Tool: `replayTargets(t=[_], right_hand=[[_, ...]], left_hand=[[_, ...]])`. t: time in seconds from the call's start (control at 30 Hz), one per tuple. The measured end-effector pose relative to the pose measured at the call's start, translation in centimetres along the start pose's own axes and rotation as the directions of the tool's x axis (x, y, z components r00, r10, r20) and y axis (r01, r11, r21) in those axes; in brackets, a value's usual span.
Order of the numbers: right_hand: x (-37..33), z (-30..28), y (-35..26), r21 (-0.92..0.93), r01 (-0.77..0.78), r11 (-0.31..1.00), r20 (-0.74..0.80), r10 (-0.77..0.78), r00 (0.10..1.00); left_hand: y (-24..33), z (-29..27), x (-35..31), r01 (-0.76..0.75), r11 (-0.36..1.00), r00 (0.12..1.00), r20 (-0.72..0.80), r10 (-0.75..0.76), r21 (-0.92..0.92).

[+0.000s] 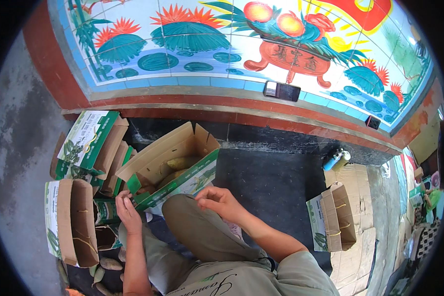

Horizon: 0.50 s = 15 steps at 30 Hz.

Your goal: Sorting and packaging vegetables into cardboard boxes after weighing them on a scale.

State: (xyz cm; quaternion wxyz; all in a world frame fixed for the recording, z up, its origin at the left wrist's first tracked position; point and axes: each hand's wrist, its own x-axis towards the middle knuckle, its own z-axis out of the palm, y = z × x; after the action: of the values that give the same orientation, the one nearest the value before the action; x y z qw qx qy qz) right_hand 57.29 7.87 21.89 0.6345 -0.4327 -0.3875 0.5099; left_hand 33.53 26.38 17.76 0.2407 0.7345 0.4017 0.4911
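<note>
In front of me, tilted, stands an open cardboard box (168,146), brown inside with a green and white printed outside. Several yellowish-brown, elongated pieces of produce (182,162) lie inside it. My left hand (128,213) is at the box's near left corner, its fingers bent against the cardboard by a green flap (133,183). My right hand (223,203) is beside my raised knee, near the box's printed long side. Its fingers are curled in toward the thumb, and nothing shows in them; the palm is hidden.
Printed carton bags with cord handles (85,224) and more cartons (91,143) crowd the left. Loose produce (110,264) lies beside my left forearm. Another carton bag (338,217) stands on flattened cardboard (356,269) at right, near a blue bottle (332,161). A phone (282,91) leans on the tiled wall's ledge.
</note>
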Motion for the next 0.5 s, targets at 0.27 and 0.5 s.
replayTargets(t=[0.27, 0.5], right_hand=[[1.6, 0.0, 5.7, -0.043, 0.021, 0.999, -0.138, -0.027, 0.990], [2.1, -0.6, 7.1, -0.035, 0.029, 0.999, -0.244, -0.037, 0.969]], left_hand=[[-0.2, 1.4, 0.2, 0.002, 1.000, 1.000, 0.027, -0.002, 0.005], [-0.6, 2.4, 0.3, 0.078, 0.991, 0.995, 0.071, -0.071, -0.110]])
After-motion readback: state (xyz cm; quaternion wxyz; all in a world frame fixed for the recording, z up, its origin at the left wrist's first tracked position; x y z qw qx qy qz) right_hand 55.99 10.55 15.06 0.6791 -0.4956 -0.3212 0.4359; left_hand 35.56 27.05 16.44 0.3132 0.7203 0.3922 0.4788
